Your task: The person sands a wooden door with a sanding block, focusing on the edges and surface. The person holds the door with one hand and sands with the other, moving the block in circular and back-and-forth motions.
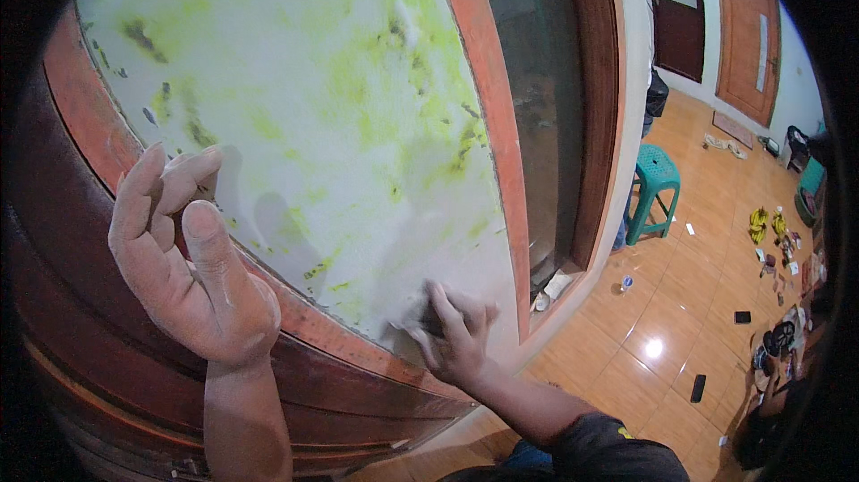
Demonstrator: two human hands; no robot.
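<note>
A white wall panel [295, 79] with yellow-green patches and dark smudges stands before me, edged by an orange-brown wooden frame [488, 97]. Pale dust coats my left hand [192, 267], raised at the panel's lower left edge. Its fingers are bent and apart, with nothing in them. Low on the panel, toward its lower right corner, my right hand [461, 334] presses a dark grey piece that looks like sandpaper [420, 310] to the surface. Motion smears this piece, and the fingers partly cover it.
Dark red-brown wood [80, 240] lies left of the frame; a dark glass window [546, 115] is at right. On the tiled floor are a green stool [658, 182], bananas [759, 224], a black phone [698, 388] and scattered small things. Another person [769, 419] is at the lower right.
</note>
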